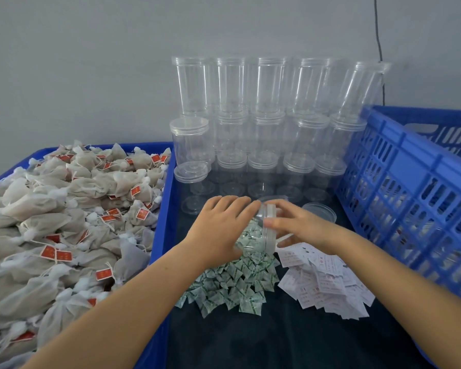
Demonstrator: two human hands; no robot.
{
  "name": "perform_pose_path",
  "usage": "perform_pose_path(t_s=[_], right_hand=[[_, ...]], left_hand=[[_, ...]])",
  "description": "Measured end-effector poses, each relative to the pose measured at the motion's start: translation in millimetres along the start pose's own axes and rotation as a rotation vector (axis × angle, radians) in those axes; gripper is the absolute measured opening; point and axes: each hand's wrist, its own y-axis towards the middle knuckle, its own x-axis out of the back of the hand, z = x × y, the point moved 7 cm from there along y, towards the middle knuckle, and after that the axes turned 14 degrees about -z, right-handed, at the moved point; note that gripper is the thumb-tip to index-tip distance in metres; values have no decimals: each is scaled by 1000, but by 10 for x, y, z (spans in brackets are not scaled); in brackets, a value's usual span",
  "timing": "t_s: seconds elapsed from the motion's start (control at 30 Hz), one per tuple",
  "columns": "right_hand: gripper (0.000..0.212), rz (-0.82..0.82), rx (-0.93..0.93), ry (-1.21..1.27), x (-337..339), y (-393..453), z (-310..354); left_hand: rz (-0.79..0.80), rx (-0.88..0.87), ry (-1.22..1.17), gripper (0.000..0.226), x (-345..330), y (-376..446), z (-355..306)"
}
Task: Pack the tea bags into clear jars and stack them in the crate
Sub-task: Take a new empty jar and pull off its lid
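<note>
A clear jar (261,230) lies tilted on its side over a heap of small green-and-white packets (232,283). My left hand (218,225) grips the jar's body from the left. My right hand (301,225) holds its rim end, fingers curled at the mouth. A loose clear lid (320,210) lies just behind my right hand. Beige tea bags with red tags (64,222) fill the blue bin (163,222) on the left. The blue slotted crate (410,187) stands on the right. What is inside the held jar is hard to tell through its wall.
Several empty clear jars (264,115), some lidded, are stacked in rows against the grey wall behind my hands. White printed paper slips (328,280) lie in a pile right of the packets. A dark cloth (277,336) covers the surface in front.
</note>
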Motion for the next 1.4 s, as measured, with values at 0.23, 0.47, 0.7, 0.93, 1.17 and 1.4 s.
perform_pose_path(t_s=[0.23,0.47,0.7,0.93,1.17,1.4], right_hand=[[60,-15,276,-225,114,-51,149],[84,-20,462,-410,128,-113,279],[91,99,611,-598,21,-263,347],[82,170,711,-771,2,-459,451],[83,90,924,-760,-39,-740,672],[79,-92,1232,-758,-14,-937,804]], left_hand=[[-18,50,-70,97,-1,25,-18],[57,174,-241,103,-53,38,23],[383,425,-805,104,-290,-137,82],[675,512,-1148,94,-334,-208,16],[906,508,-1455,98,-203,-301,-45],[1015,414,-1702,92,-83,-326,-131]])
